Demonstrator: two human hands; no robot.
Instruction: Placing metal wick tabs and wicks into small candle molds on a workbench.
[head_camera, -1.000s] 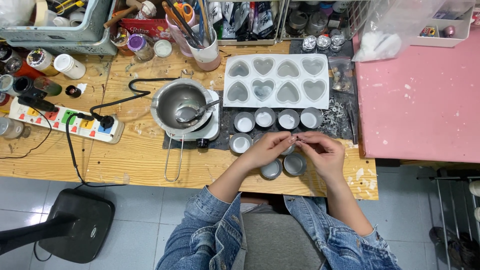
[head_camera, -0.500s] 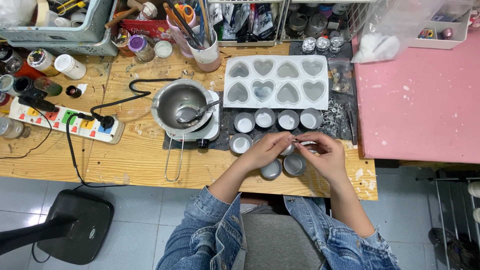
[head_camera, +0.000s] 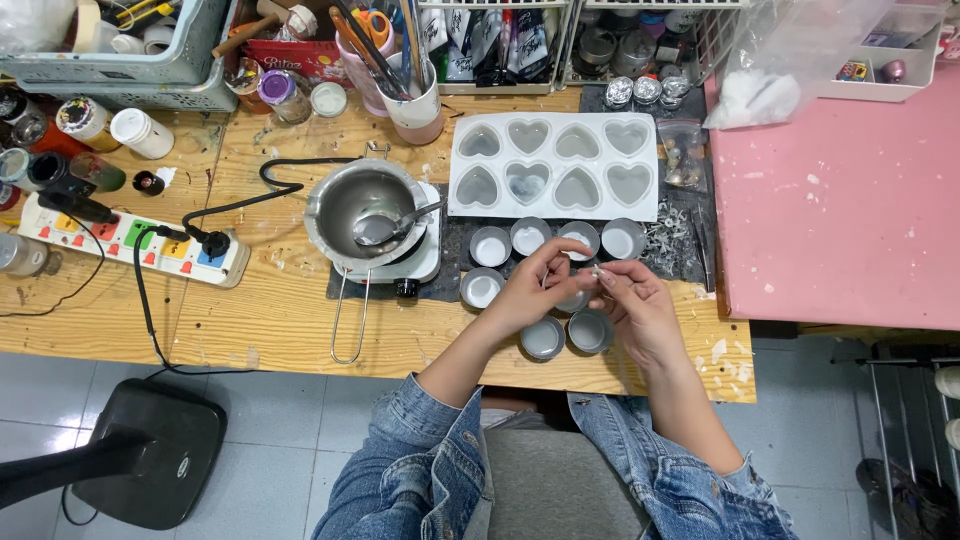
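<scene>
We see the left hand (head_camera: 530, 292) and the right hand (head_camera: 637, 305) meeting fingertip to fingertip, both pinching a tiny metal piece (head_camera: 597, 271) between them. It hangs just above the small round tins (head_camera: 545, 338) on the wooden counter (head_camera: 280, 310). Farther lies a white heart mould (head_camera: 553, 165); to the left stands a metal pot (head_camera: 362, 208).

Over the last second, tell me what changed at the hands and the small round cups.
Both hands drew slightly toward the far cup row and closer together: the left hand rose, its fingertips now over a cup there; the right hand shifted left, still pinching a tiny pale piece. The small round cups, heart mould and metal pot stayed put.
</scene>
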